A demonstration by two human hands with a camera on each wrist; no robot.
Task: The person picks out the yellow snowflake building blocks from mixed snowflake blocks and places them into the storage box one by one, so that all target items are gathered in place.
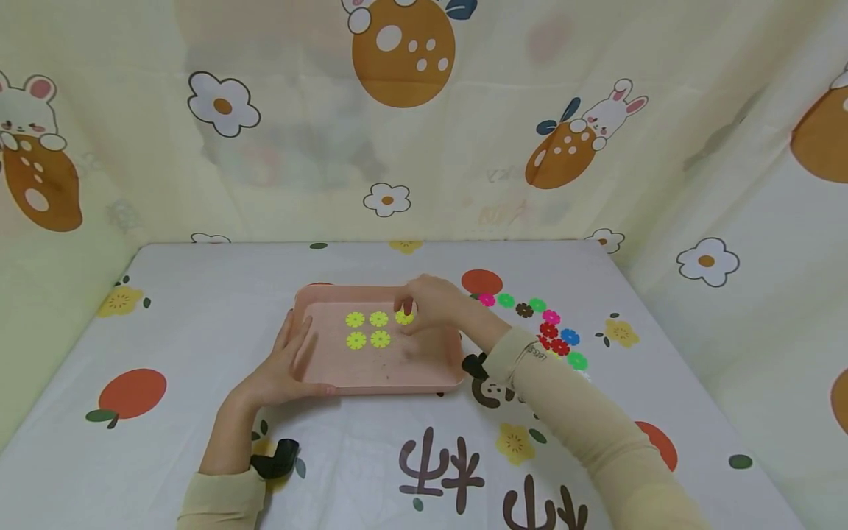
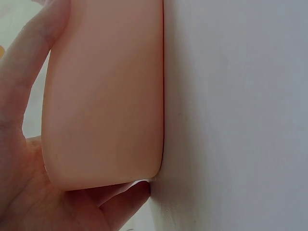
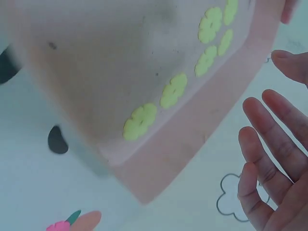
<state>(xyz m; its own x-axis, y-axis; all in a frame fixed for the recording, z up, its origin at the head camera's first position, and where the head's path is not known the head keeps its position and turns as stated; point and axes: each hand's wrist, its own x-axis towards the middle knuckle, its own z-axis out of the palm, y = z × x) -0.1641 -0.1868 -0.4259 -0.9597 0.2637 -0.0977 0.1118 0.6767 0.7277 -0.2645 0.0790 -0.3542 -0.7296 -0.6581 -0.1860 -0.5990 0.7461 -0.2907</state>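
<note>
Gripping the left end of the pink tray (image 1: 391, 388) with my left hand (image 1: 281, 374), I hold my right hand (image 1: 432, 303) above the tray's far side, its fingers loosely parted and empty; six yellow flower pieces (image 1: 380, 339) lie inside in two rows; flower pieces in mixed colours (image 1: 548, 330) curve along the patterned cloth (image 1: 358, 449) to the tray's right

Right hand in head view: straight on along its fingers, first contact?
Likely the yellow flower piece right at the right hand, lying in the pink tray. Any remaining gap is unclear from that angle.
</note>
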